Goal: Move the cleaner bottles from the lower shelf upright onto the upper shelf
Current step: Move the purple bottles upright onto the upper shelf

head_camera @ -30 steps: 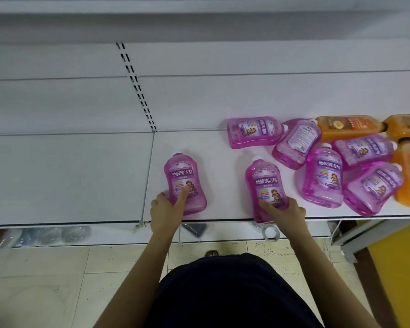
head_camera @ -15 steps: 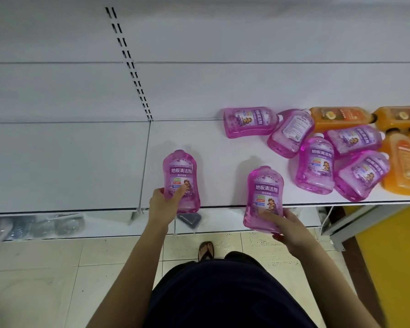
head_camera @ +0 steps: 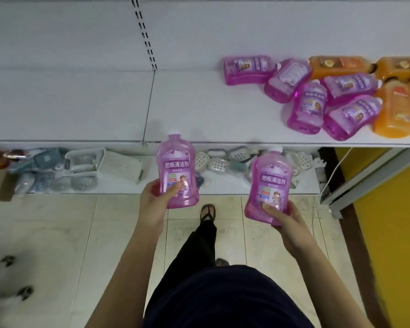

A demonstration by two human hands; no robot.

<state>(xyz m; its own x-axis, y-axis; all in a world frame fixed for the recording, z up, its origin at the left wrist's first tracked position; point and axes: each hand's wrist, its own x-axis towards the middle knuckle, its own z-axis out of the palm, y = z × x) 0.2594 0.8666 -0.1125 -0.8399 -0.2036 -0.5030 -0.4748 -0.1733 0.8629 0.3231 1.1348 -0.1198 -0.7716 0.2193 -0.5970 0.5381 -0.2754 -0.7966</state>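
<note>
My left hand [head_camera: 153, 200] grips the base of a purple cleaner bottle [head_camera: 177, 170], held cap-up in front of the shelf edge. My right hand [head_camera: 285, 217] grips the base of a second purple bottle [head_camera: 270, 185], also cap-up, off the shelf. Several more purple bottles [head_camera: 309, 107] lie on their sides on the white shelf [head_camera: 199, 110] at the right, beside orange bottles [head_camera: 398, 107]. A higher shelf is not in view.
Below the white shelf, a lower ledge holds white plastic baskets [head_camera: 118, 165], soap trays [head_camera: 217, 162] and wrapped goods. A yellow panel [head_camera: 393, 221] and a white rail stand at the right. My sandalled foot [head_camera: 208, 213] is on the tiled floor.
Both hands have pulled their purple bottles off the shelf towards me and raised them clear of its front edge. The view has tilted downward, so more floor shows.
</note>
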